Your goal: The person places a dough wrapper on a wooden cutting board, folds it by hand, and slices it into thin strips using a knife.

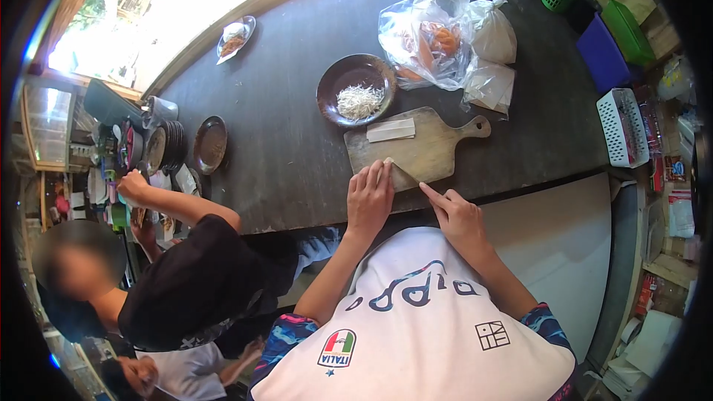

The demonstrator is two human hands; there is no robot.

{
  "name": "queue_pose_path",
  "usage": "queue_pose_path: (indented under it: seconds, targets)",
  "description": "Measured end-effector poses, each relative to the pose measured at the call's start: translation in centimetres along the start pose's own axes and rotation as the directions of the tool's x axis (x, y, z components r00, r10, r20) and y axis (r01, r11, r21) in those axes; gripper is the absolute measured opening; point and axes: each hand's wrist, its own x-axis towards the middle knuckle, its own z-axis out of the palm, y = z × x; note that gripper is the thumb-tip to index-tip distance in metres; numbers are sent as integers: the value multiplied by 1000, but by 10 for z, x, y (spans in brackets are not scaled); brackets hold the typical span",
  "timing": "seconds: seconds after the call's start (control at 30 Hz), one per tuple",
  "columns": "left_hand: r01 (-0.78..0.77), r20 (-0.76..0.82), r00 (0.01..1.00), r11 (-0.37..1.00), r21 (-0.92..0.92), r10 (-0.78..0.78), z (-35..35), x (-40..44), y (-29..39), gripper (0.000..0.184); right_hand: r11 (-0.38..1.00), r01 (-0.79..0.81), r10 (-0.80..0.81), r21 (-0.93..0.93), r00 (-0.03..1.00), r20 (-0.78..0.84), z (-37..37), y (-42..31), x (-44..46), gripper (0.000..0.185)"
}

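Observation:
A wooden cutting board (438,145) with a handle lies on the dark table in front of me. My right hand (458,217) grips a knife (405,175), forefinger stretched along it; the blade points left over the board's near edge. The fingers of my left hand (369,197) press together on a small pale piece of food (388,161) beside the blade. Farther up the board lies a flat, whitish rectangular piece (391,130); I cannot make out its kind. Just behind the board stands a brown bowl (324,96) with thin white shreds (360,102) in it.
Clear plastic bags (423,37) with orange food stand behind the board, next to a pale filled bag (492,33). Stacked dark plates (172,147) and a single plate (211,145) are left. Another person (200,275) works there. A white basket (622,128) stands right.

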Motion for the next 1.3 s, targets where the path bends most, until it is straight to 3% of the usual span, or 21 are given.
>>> queue_pose_path:
  seconds: [0.57, 0.97, 1.3]
  targets:
    - [32, 16, 999, 999, 3, -32, -1, -1, 2, 44, 997, 46, -46, -68, 999, -3, 17, -13, 34, 50]
    - [30, -26, 999, 999, 12, -30, 0, -3, 3, 47, 999, 28, -28, 32, 1000, -11, 4, 3, 10, 52]
    - [76, -9, 997, 997, -31, -77, 1, -4, 6, 45, 998, 39, -39, -40, 999, -8, 21, -2, 24, 51]
